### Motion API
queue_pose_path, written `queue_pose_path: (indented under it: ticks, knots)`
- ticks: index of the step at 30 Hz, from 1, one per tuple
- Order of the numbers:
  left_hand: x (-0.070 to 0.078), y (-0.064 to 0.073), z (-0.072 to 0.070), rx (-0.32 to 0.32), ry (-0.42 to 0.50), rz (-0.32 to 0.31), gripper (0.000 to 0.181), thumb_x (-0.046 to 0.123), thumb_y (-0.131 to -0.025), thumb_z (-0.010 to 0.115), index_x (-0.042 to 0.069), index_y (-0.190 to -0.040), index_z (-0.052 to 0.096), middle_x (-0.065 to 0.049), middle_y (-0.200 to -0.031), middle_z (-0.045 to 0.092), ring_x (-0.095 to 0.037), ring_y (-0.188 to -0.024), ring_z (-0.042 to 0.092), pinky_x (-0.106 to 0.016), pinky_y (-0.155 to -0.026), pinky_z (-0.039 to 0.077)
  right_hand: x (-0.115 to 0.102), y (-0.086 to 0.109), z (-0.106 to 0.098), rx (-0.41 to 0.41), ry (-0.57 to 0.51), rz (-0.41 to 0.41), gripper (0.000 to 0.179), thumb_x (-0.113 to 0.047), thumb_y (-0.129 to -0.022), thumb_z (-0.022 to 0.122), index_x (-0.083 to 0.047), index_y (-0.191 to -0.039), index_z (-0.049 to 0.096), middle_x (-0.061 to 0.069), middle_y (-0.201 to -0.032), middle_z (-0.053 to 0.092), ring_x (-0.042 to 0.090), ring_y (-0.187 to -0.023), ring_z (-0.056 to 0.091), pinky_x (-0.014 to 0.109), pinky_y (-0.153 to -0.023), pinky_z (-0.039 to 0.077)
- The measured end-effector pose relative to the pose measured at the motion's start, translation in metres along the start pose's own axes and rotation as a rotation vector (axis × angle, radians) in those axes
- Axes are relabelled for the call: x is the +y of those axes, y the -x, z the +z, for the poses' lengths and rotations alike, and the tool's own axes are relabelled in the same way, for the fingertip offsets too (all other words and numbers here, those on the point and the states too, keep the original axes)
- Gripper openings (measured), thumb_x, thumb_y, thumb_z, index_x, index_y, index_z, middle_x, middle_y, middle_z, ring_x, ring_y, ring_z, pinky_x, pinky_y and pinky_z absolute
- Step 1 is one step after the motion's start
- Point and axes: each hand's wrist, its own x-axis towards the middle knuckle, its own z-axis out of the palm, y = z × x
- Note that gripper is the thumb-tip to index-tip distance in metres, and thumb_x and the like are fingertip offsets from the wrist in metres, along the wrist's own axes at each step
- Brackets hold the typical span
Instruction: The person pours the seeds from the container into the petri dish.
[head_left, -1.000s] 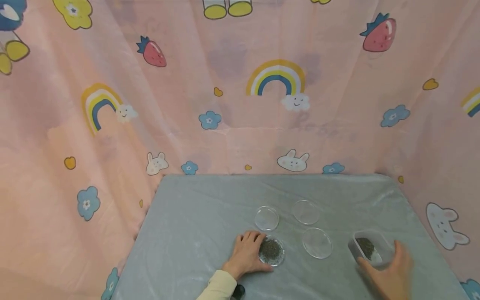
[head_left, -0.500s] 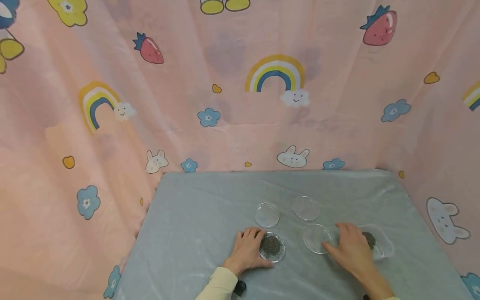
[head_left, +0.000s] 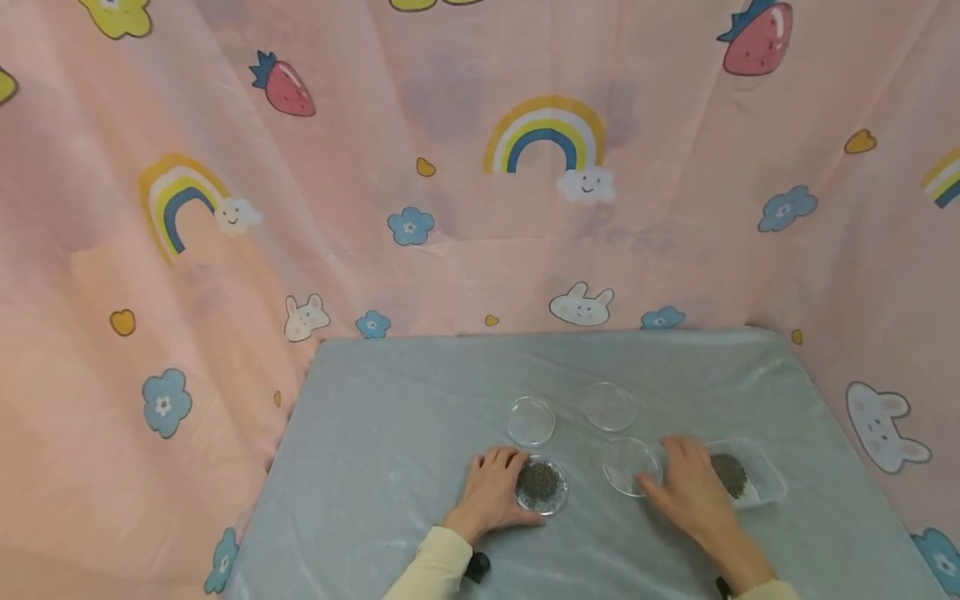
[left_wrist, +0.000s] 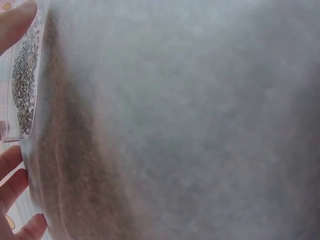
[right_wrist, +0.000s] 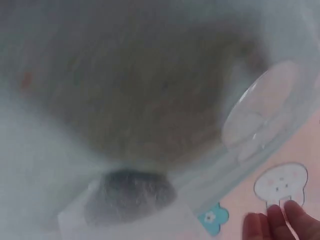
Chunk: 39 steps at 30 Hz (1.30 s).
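My left hand [head_left: 491, 492] lies around the near-left side of a petri dish [head_left: 542, 485] filled with dark grey-green granules, fingers at its far edge and thumb at its near edge. In the left wrist view the thumb [left_wrist: 17, 22] rests at the rim of that granule-filled dish [left_wrist: 25, 80]. My right hand [head_left: 693, 492] hovers with extended fingers between a clear round dish [head_left: 628, 467] and a clear plastic box [head_left: 768, 479] holding a heap of granules [head_left: 729, 475]. The right thumb overlaps the clear dish's edge; whether it touches is unclear. The right fingers [right_wrist: 275, 222] hold nothing.
Two more clear round dishes or lids, one at the back left [head_left: 531, 422] and one at the back right [head_left: 609, 407], lie flat on the grey-blue cloth [head_left: 390, 433]. A pink patterned curtain [head_left: 337, 192] hangs behind the table.
The right hand has let go of the plastic box and moved left to the clear dish's right edge. The left hand stays at the granule-filled dish. The head view has tilted slightly down.
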Motion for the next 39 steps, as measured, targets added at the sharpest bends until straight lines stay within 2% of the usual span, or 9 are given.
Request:
queue_pose_path:
  ticks: [2, 6, 14, 19, 26, 29, 33, 36, 39]
  knots:
    - [0.0, 0.0, -0.001, -0.003, -0.002, 0.002, 0.096, 0.077, -0.065, 0.071, 0.025, -0.142, 0.047, 0.002, -0.135, 0.049, -0.017, -0.122, 0.044, -0.037, -0.084, 0.034, -0.002, 0.003, 0.006, -0.043, -0.028, 0.045, 0.067, -0.019, -0.061, 0.087, 0.016, -0.107, 0.054, 0.034, -0.105, 0.054, 0.051, -0.102, 0.049, 0.061, -0.085, 0.041]
    - [-0.001, -0.001, -0.001, -0.008, 0.001, 0.0, 0.097, 0.078, -0.064, 0.071, 0.025, -0.142, 0.047, 0.002, -0.135, 0.049, -0.017, -0.122, 0.043, -0.036, -0.084, 0.034, -0.001, 0.012, 0.02, -0.104, -0.017, 0.101, 0.078, -0.026, -0.057, 0.09, 0.016, -0.109, 0.051, 0.035, -0.109, 0.05, 0.052, -0.105, 0.046, 0.062, -0.084, 0.042]
    - [-0.001, -0.001, -0.001, -0.012, -0.004, -0.012, 0.097, 0.078, -0.065, 0.07, 0.026, -0.142, 0.046, 0.002, -0.135, 0.048, -0.017, -0.122, 0.043, -0.036, -0.084, 0.034, 0.012, 0.014, 0.037, -0.101, 0.007, 0.072, 0.1, -0.043, -0.051, 0.091, 0.018, -0.118, 0.049, 0.038, -0.12, 0.048, 0.057, -0.119, 0.04, 0.063, -0.098, 0.035]
    - [-0.001, -0.001, 0.0, -0.013, -0.008, -0.012, 0.096, 0.078, -0.065, 0.07, 0.026, -0.142, 0.046, 0.003, -0.135, 0.048, -0.016, -0.122, 0.043, -0.035, -0.084, 0.033, 0.017, 0.013, 0.042, -0.119, -0.017, 0.089, 0.104, -0.048, -0.053, 0.09, 0.018, -0.122, 0.048, 0.037, -0.125, 0.047, 0.057, -0.124, 0.036, 0.063, -0.1, 0.033]
    - [0.0, -0.001, -0.002, -0.002, -0.006, -0.006, 0.096, 0.077, -0.065, 0.072, 0.024, -0.141, 0.048, 0.002, -0.134, 0.049, -0.017, -0.121, 0.044, -0.035, -0.082, 0.033, 0.023, 0.011, 0.047, -0.198, -0.05, 0.142, 0.105, -0.054, -0.059, 0.086, 0.016, -0.126, 0.045, 0.035, -0.131, 0.044, 0.054, -0.13, 0.03, 0.063, -0.104, 0.027]
    - [0.001, -0.001, -0.004, -0.003, -0.007, -0.007, 0.096, 0.076, -0.065, 0.072, 0.024, -0.142, 0.048, 0.002, -0.135, 0.049, -0.017, -0.122, 0.044, -0.036, -0.083, 0.034, 0.024, 0.011, 0.048, -0.187, -0.062, 0.134, 0.104, -0.052, -0.058, 0.087, 0.017, -0.125, 0.046, 0.036, -0.129, 0.046, 0.055, -0.129, 0.031, 0.063, -0.104, 0.027]
    - [0.001, -0.001, -0.004, -0.014, -0.006, -0.012, 0.096, 0.076, -0.066, 0.071, 0.025, -0.142, 0.047, 0.002, -0.136, 0.048, -0.017, -0.123, 0.043, -0.036, -0.084, 0.034, 0.026, 0.011, 0.05, -0.122, -0.083, 0.101, 0.098, -0.044, -0.056, 0.089, 0.016, -0.121, 0.047, 0.036, -0.122, 0.05, 0.054, -0.124, 0.037, 0.062, -0.1, 0.031]
    - [0.001, 0.0, -0.004, -0.012, -0.005, -0.012, 0.096, 0.076, -0.066, 0.072, 0.024, -0.142, 0.047, 0.002, -0.136, 0.049, -0.017, -0.123, 0.043, -0.037, -0.084, 0.034, 0.026, 0.011, 0.052, -0.064, -0.119, 0.08, 0.095, -0.035, -0.053, 0.091, 0.015, -0.121, 0.047, 0.034, -0.115, 0.053, 0.05, -0.114, 0.046, 0.06, -0.094, 0.038]
    - [0.001, 0.0, -0.004, -0.008, -0.008, -0.013, 0.096, 0.076, -0.065, 0.072, 0.024, -0.142, 0.047, 0.002, -0.136, 0.049, -0.017, -0.123, 0.043, -0.037, -0.085, 0.035, 0.025, 0.01, 0.052, -0.051, -0.155, 0.094, 0.095, -0.03, -0.052, 0.091, 0.014, -0.124, 0.046, 0.031, -0.112, 0.054, 0.047, -0.107, 0.051, 0.058, -0.088, 0.041]
